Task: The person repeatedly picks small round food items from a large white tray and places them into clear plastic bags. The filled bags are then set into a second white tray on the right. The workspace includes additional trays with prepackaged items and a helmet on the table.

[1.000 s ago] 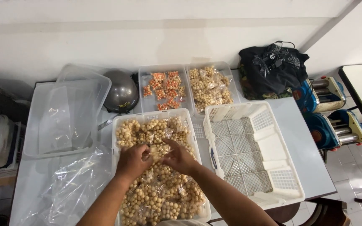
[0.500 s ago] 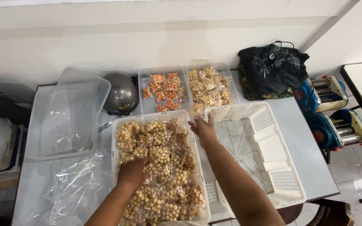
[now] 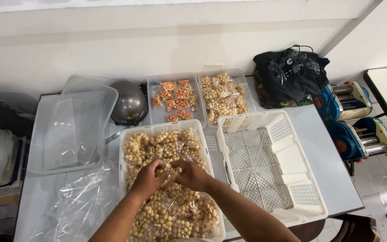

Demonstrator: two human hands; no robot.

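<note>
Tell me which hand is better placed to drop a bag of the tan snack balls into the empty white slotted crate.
Right. The right hand sits on the crate side of the white tray of bagged tan snack balls, with the empty white slotted plastic crate just beside it. The left hand would likely have to cross over.

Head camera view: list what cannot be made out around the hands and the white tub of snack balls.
- Head view: what the left hand and right hand pinch between them; their fingers cover it.
- White plastic tub of bagged round tan snack balls: near end cut off by the bottom edge.
- Black bag by the wall: contents hidden by its fabric.
</note>
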